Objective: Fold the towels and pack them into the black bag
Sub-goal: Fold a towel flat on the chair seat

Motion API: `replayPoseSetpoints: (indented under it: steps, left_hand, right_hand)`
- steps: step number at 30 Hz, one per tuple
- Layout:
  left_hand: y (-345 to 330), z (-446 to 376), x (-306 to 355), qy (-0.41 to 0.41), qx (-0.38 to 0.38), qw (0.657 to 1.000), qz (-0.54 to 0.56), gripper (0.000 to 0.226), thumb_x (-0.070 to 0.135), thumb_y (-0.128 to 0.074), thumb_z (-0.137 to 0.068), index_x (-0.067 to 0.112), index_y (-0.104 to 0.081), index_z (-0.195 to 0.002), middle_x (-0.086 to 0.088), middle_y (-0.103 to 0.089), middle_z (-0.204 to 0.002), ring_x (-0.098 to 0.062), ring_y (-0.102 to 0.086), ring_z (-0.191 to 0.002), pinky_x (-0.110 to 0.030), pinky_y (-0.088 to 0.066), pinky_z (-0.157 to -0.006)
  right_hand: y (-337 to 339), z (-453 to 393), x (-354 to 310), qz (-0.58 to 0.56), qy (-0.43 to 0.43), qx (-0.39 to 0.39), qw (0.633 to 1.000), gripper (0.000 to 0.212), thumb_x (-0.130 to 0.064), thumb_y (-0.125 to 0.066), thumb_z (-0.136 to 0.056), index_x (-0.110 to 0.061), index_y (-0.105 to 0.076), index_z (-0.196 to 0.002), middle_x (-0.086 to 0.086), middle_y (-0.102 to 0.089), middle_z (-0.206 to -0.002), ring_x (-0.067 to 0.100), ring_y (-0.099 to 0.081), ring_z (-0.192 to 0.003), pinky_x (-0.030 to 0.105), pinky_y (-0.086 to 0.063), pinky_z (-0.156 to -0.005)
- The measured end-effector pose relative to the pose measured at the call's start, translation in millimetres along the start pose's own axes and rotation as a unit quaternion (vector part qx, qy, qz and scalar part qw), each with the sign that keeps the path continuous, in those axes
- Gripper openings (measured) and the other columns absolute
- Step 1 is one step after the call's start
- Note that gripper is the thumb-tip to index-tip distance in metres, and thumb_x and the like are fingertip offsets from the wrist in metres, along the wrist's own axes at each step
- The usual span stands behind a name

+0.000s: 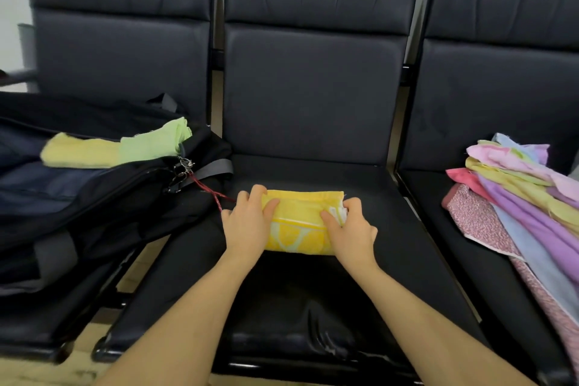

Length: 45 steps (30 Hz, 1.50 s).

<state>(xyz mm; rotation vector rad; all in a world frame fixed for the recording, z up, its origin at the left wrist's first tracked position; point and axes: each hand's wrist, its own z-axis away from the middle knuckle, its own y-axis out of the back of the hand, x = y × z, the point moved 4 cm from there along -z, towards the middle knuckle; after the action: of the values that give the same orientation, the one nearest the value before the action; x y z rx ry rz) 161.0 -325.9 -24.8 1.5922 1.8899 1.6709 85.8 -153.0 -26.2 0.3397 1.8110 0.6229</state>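
Note:
A folded yellow towel [300,222] with white markings lies on the middle black seat [313,291]. My left hand [247,222] grips its left end, thumb on top and fingers curled over the far edge. My right hand [351,226] grips the right end the same way. The black bag [94,197] lies open on the left seat, with a folded pale yellow towel [78,152] and a light green towel [156,141] resting in its opening.
A pile of unfolded towels [526,194] in pink, purple, yellow, blue and a red pattern sits on the right seat. Zipper pulls and a red cord [200,182] hang from the bag towards the middle seat. Tall black backrests stand behind.

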Motion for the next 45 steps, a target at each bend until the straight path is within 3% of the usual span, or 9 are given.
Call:
replayPoseSetpoints:
  steps: [6,10,13,16,24,30,34,40,45]
  left_hand:
    - [66.0,-1.1,-6.6,-0.008,0.095,0.995,0.033,0.033,0.040,-0.043,-0.099,0.019,-0.052,-0.121,-0.004,-0.056,-0.111,-0.025,-0.055,-0.096,-0.030,-0.025,-0.079]
    - [110.0,-12.2,-26.8,-0.012,0.133,0.991,0.007,0.033,0.040,-0.042,-0.099,0.018,-0.052,-0.122,-0.005,-0.057,-0.111,-0.027,-0.056,-0.094,-0.035,-0.032,-0.081]
    - [145.3,-30.0,-51.1,-0.014,0.161,0.987,-0.008,0.033,0.040,-0.043,-0.099,0.017,-0.053,-0.121,-0.005,-0.057,-0.109,-0.027,-0.055,-0.093,-0.034,-0.030,-0.078]
    - [175.1,-54.1,-80.8,-0.009,0.177,0.984,-0.022,0.032,0.038,-0.043,-0.099,0.015,-0.053,-0.119,-0.007,-0.056,-0.107,-0.031,-0.054,-0.093,-0.035,-0.029,-0.078]
    - [224.8,-128.1,-194.2,0.022,0.184,0.980,-0.072,0.032,0.037,-0.039,-0.101,0.014,-0.051,-0.120,-0.009,-0.054,-0.110,-0.034,-0.054,-0.095,-0.040,-0.031,-0.085]
    - [231.6,-178.4,-293.6,0.054,0.179,0.974,-0.131,0.033,0.035,-0.038,-0.101,0.012,-0.051,-0.120,-0.011,-0.056,-0.110,-0.033,-0.054,-0.097,-0.038,-0.030,-0.083]
    - [233.9,-206.1,-345.8,0.060,0.175,0.968,-0.172,0.033,0.034,-0.039,-0.101,0.011,-0.053,-0.119,-0.012,-0.056,-0.108,-0.034,-0.053,-0.096,-0.039,-0.029,-0.083]
    - [215.5,-214.4,-411.5,0.035,0.136,0.965,-0.220,0.028,0.033,-0.044,-0.100,0.013,-0.057,-0.116,-0.009,-0.060,-0.103,-0.032,-0.056,-0.089,-0.037,-0.022,-0.085]
    - [187.8,-205.2,-435.2,-0.026,0.098,0.939,-0.329,0.024,0.023,-0.081,-0.075,0.009,-0.063,-0.082,-0.012,-0.058,-0.071,-0.032,-0.058,-0.062,-0.040,-0.024,-0.068]
  right_hand:
    - [12.9,14.8,-62.0,-0.095,0.031,0.017,0.995,0.027,-0.034,-0.059,-0.092,-0.014,-0.043,-0.097,-0.009,-0.048,-0.072,0.004,-0.043,-0.075,0.033,-0.028,-0.096]
    - [-2.5,19.7,-104.8,-0.148,0.046,0.001,0.988,0.026,-0.037,-0.060,-0.091,-0.017,-0.044,-0.097,-0.008,-0.049,-0.075,0.014,-0.041,-0.091,0.030,-0.028,-0.084]
    - [-20.8,20.3,-145.1,-0.151,0.086,-0.010,0.985,0.026,-0.036,-0.060,-0.092,-0.017,-0.043,-0.095,-0.009,-0.048,-0.071,0.003,-0.040,-0.080,0.032,-0.030,-0.090]
    - [-43.5,12.1,-190.2,-0.144,0.129,-0.013,0.981,0.026,-0.035,-0.061,-0.091,-0.017,-0.042,-0.092,-0.011,-0.046,-0.067,0.004,-0.044,-0.072,0.027,-0.020,-0.083]
    - [-151.2,-26.6,-288.8,-0.060,0.194,-0.057,0.977,0.029,-0.040,-0.058,-0.091,-0.018,-0.040,-0.091,-0.011,-0.048,-0.068,0.011,-0.047,-0.071,0.032,-0.018,-0.078]
    - [-258.5,-49.1,-333.4,0.001,0.203,-0.101,0.974,0.032,-0.044,-0.056,-0.091,-0.019,-0.036,-0.091,-0.008,-0.051,-0.073,0.020,-0.047,-0.080,0.038,-0.022,-0.091]
    - [-317.1,-58.7,-353.5,0.053,0.219,-0.124,0.966,0.030,-0.045,-0.052,-0.093,-0.019,-0.036,-0.092,-0.008,-0.049,-0.068,0.023,-0.048,-0.079,0.036,-0.020,-0.082]
    - [-393.2,-56.0,-340.4,0.109,0.198,-0.134,0.965,0.032,-0.047,-0.052,-0.092,-0.018,-0.037,-0.096,0.005,-0.067,-0.099,0.028,-0.058,-0.100,0.038,-0.022,-0.085]
    - [-424.5,-31.6,-298.0,0.118,0.200,-0.134,0.963,0.041,-0.047,-0.053,-0.094,-0.013,-0.038,-0.111,0.006,-0.068,-0.097,0.028,-0.059,-0.097,0.037,-0.021,-0.085]
